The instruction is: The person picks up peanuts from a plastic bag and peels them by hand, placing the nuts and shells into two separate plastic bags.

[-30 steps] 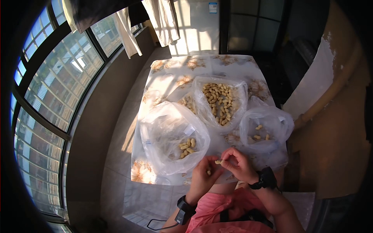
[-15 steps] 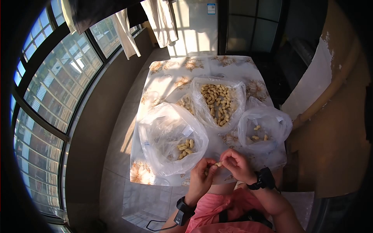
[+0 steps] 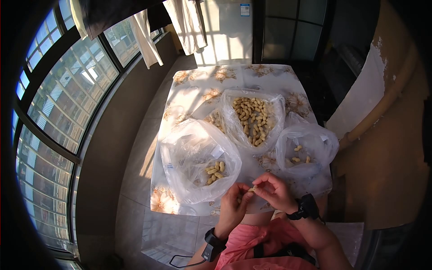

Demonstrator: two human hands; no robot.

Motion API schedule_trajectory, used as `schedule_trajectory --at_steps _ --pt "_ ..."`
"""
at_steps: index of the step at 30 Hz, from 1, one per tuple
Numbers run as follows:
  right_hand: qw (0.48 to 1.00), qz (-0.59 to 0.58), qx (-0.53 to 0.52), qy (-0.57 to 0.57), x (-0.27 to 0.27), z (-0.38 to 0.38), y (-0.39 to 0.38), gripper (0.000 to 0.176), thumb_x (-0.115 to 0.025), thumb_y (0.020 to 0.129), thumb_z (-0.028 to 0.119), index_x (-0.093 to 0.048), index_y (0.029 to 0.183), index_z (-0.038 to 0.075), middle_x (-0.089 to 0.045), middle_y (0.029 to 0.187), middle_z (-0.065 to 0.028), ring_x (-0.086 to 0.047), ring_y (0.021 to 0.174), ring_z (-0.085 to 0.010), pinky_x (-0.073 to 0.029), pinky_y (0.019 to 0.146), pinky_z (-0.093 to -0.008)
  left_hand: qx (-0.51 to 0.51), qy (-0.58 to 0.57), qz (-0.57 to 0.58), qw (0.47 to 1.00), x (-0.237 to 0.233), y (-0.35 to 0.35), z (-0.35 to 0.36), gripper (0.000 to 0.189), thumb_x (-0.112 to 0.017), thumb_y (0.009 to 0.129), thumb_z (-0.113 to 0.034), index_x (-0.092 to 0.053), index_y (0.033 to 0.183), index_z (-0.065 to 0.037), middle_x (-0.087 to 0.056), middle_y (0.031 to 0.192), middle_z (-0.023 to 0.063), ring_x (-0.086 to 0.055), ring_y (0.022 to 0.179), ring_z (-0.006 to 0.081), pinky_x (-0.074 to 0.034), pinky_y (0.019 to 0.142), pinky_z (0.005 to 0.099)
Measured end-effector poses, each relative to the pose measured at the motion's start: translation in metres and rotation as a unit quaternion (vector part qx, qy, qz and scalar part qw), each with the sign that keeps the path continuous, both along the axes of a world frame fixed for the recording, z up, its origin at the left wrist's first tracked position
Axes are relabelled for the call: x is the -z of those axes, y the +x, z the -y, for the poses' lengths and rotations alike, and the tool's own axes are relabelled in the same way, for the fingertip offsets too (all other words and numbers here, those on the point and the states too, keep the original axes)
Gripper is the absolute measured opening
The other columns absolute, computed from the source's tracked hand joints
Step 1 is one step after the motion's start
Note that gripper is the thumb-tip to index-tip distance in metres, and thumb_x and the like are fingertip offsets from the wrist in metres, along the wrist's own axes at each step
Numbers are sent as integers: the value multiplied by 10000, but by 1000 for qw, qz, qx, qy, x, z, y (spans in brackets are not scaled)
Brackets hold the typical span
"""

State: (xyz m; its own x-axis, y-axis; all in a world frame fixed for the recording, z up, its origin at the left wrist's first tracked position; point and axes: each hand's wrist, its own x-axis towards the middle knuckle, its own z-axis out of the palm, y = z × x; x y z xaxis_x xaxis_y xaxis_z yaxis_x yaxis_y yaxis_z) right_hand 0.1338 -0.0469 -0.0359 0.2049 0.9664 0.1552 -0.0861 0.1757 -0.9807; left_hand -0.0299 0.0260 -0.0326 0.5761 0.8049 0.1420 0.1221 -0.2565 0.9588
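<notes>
Over the table's near edge, my left hand is closed, its thumb and fingers pinching a peanut. Part of what looks like a second peanut shows in its curled fingers. My right hand is closed too, with thumb and forefinger at the other end of the pinched peanut. Just beyond my left hand sits a clear plastic bag with several peanuts at its bottom. Past my right hand, a smaller clear bag holds a few peanuts.
A third clear bag, well filled with unshelled peanuts, stands in the middle of the table. The table has a flowered cover. A barred window is on the left, a brown panel on the right.
My right thumb and forefinger have shifted slightly left along the peanut, and less of it shows. My left hand and the bags stay where they were.
</notes>
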Motion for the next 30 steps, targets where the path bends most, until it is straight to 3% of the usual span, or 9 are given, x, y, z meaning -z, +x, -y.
schedule_trajectory --at_steps 9,15,16,18,19,22,24,30 --pt "1000 28 -6 2 0 0 2 175 -653 932 46 -604 1089 -13 -608 1010 -42 -606 932 -97 -498 859 -256 -10 -10 -25 1000 -5 1 1 281 -736 822 -66 -573 1048 -28 -618 801 35 -578 716 116 -479 661 265" --pt "998 -58 18 -2 -16 8 8 189 -657 911 6 -599 1090 -12 -586 1062 -49 -589 969 -103 -484 885 -262 -28 59 -41 997 5 3 2 300 -662 787 5 -550 1063 -30 -614 817 63 -592 710 174 -487 666 298" --pt "999 -22 40 28 -27 11 15 189 -657 910 4 -596 1087 -14 -583 1068 -51 -587 957 -104 -484 878 -259 -29 56 -41 997 4 3 2 300 -662 787 5 -550 1063 -30 -614 817 63 -592 710 174 -487 666 298" --pt "989 63 109 80 -44 16 26 164 -664 890 -6 -605 1042 -13 -596 1032 -58 -589 885 -113 -492 823 -257 -22 42 -34 998 3 2 3 286 -636 772 20 -545 1041 -18 -611 917 132 -614 822 324 -491 729 392" --pt "989 65 110 79 -48 18 34 164 -664 890 -6 -605 1042 -13 -596 1032 -58 -589 885 -113 -492 823 -257 -20 41 -32 998 3 2 4 286 -636 772 20 -545 1041 -18 -611 917 132 -614 822 324 -491 729 392" --pt "908 322 258 72 -58 23 57 156 -681 830 -31 -628 971 10 -617 935 -83 -600 775 -163 -498 731 -277 -12 38 -36 999 4 1 4 291 -634 777 16 -535 1049 -16 -607 952 141 -611 845 333 -490 743 395" --pt "893 354 272 57 -58 27 67 163 -682 827 -31 -627 975 11 -620 945 -91 -601 776 -174 -498 731 -281 -25 77 -24 996 7 2 3 285 -648 799 2 -530 1056 -32 -604 866 85 -602 762 225 -486 707 324" --pt "833 446 322 55 -58 27 49 181 -694 821 -17 -629 987 16 -633 981 -113 -632 820 -218 -508 721 -298 -21 66 -23 997 8 2 3 351 -717 772 -32 -522 1064 -37 -602 861 79 -601 764 223 -491 716 325"
